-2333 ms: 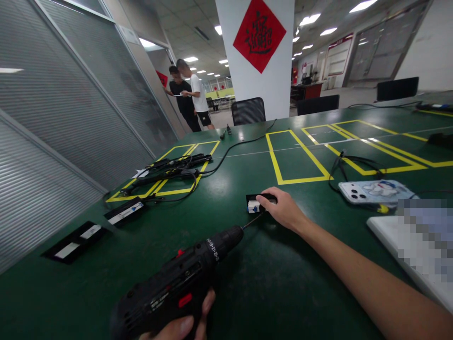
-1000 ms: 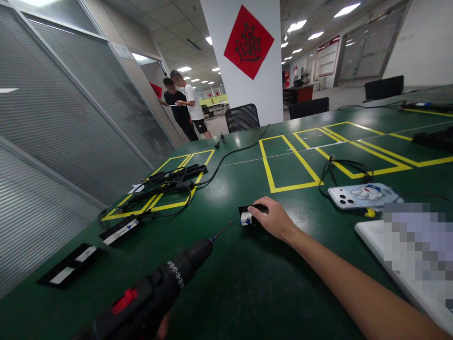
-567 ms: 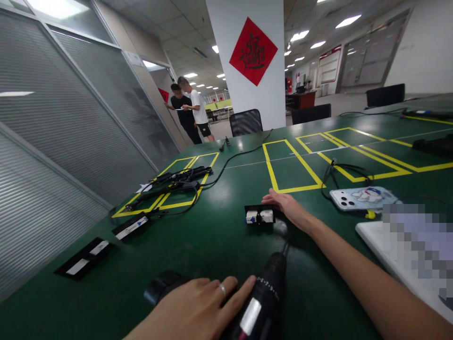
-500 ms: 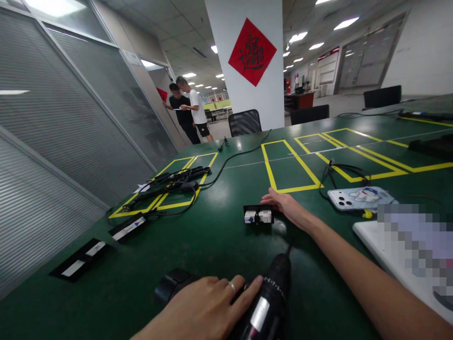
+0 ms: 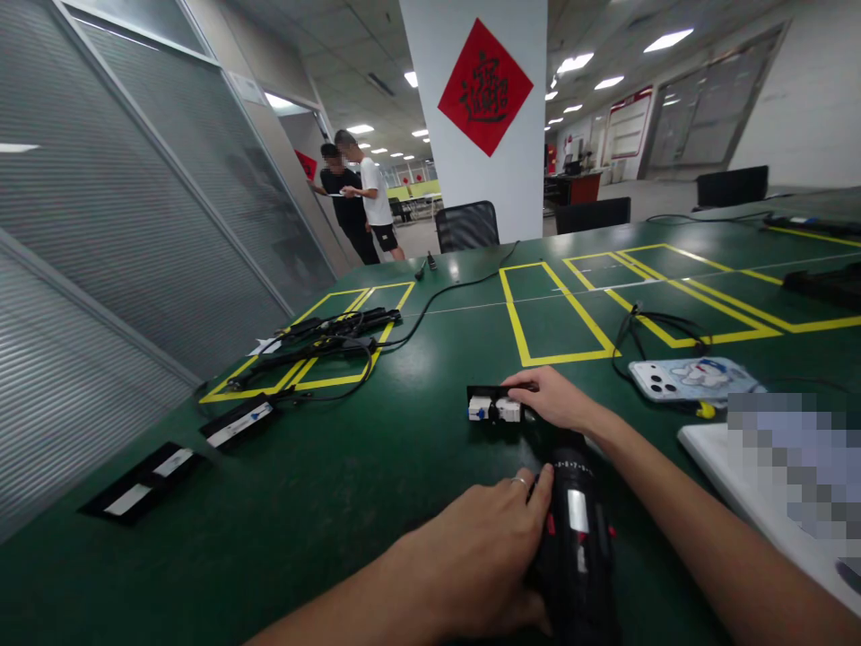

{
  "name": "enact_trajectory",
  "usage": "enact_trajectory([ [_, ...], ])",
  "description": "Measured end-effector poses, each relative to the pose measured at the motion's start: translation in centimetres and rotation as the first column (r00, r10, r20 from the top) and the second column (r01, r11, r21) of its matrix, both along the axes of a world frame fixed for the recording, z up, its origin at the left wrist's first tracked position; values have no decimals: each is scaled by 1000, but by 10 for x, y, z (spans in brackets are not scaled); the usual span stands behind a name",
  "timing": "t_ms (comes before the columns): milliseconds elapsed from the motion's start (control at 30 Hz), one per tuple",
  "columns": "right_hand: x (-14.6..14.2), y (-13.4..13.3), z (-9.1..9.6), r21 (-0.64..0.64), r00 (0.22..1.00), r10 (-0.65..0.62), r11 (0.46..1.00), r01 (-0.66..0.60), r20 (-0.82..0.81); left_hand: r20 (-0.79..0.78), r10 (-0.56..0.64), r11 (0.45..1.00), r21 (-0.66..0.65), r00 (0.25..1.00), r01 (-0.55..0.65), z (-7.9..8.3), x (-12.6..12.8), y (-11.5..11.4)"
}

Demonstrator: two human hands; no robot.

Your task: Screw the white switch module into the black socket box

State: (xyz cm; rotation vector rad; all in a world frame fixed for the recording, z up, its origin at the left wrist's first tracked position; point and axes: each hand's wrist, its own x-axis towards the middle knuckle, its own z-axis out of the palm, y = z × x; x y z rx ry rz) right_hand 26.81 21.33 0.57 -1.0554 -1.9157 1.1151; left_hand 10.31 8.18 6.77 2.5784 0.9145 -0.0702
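Note:
A black power drill (image 5: 579, 538) is gripped in my left hand (image 5: 474, 547), which wears a ring and comes in from the lower edge. The drill points away from me, its tip near my right hand and partly lost behind the wrist. Ahead of the drill, my right hand (image 5: 561, 401) has its fingers closed on the right end of a small black panel (image 5: 476, 392). White blocks (image 5: 509, 411) with a bit of blue sit along the panel's near side. Most of the drill's handle is hidden by my left hand.
Two flat black pieces with white strips (image 5: 237, 424) (image 5: 127, 500) lie at left. Behind them is a heap of black cables (image 5: 323, 332). On the right rest a phone (image 5: 696, 379), a black cord (image 5: 663, 320) and a blurred-out white device (image 5: 706, 458). Two people (image 5: 375, 193) stand far back.
My left hand has brought the drill right and toward the panel. My right fingers have closed over the panel's right end, and the view has shifted slightly.

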Motion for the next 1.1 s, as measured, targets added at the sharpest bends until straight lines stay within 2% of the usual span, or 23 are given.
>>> enact_trajectory([
  [100,1,0,0,10,1000,-22,1000,22,17,32,-82,996,-27,996,83,18,-11,20],
  [133,0,-1,1,32,998,-35,999,33,44,71,-75,997,39,995,72,21,-16,30],
  [200,-1,-4,3,115,989,-82,991,68,123,177,4,964,260,984,-51,21,-26,50],
  [267,-3,-5,5,241,965,-172,963,122,199,212,59,927,350,976,-132,10,-35,68],
  [367,-10,-1,10,382,904,-310,905,186,293,206,27,906,408,978,-111,-16,-43,86],
  [467,-22,4,17,372,819,-369,904,208,439,205,-8,886,455,979,-87,-37,-46,93],
  [600,-33,3,20,354,726,-437,893,279,531,208,-13,852,515,978,-98,-53,-45,96],
  [700,-30,-7,17,425,731,-499,851,310,465,211,-6,829,548,978,-113,-58,-45,96],
  [833,-23,-21,13,492,796,-481,827,273,367,216,-13,810,575,976,-117,-59,-46,95],
  [1000,-25,-26,13,516,851,-393,838,176,348,227,-21,795,594,974,-122,-57,-47,93],
  [1100,-26,-24,11,504,868,-367,848,164,335,229,-25,791,600,973,-121,-56,-46,90],
])
